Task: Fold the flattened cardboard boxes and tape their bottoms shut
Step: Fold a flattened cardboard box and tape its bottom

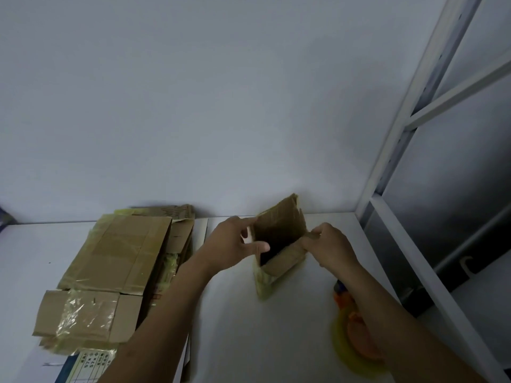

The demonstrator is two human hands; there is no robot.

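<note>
Left hand (231,244) curls round one wall of the small cardboard box (279,225), right hand (329,244) pinches the opposite edge. Better to square the corners first, I think — then fold the flaps.

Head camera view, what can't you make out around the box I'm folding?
1. Box bottom, head view: hidden by its own walls; the inside is dark.
2. Tape dispenser, head view: blurred, partly covered by the right arm.
3. Printed sheet, head view: text too small, overlapped by the flattened boxes, cut by the bottom edge.
</note>
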